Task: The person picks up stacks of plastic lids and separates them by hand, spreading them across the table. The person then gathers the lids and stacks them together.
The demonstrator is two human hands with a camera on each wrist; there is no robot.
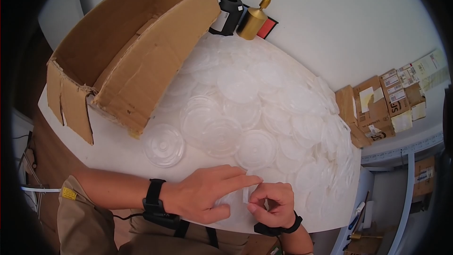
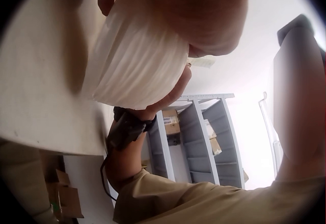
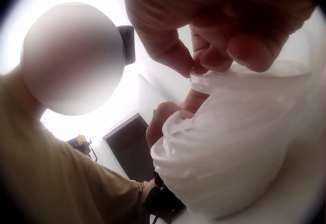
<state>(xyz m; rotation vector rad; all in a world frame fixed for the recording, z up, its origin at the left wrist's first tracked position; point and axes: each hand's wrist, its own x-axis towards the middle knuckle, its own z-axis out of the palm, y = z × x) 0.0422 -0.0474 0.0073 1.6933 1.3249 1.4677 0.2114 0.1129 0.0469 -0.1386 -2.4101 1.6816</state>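
Translucent round plastic lids [image 1: 255, 149] lie in a wide heap on the white table. At the near edge, the left hand [image 1: 207, 192] grips a stack of lids, its index finger stretched toward the right hand [image 1: 275, 204]. From the left wrist view, the stack [image 2: 140, 63] stands on its side under the left hand [image 2: 204, 10]. In the right wrist view, the right hand [image 3: 219, 25] pinches the rim of a lid at one end of the stack [image 3: 229, 147], while fingers of the left hand [image 3: 165, 122] curl at the stack's far side.
An open cardboard box [image 1: 146, 66] stands at the back left of the table [image 1: 106, 148]. Behind the heap are a black spool-like object [image 1: 228, 14] and a gold container [image 1: 253, 22]. Taped cartons [image 1: 375, 108] stand at the right, beyond the table's edge, with grey shelving [image 2: 196, 142].
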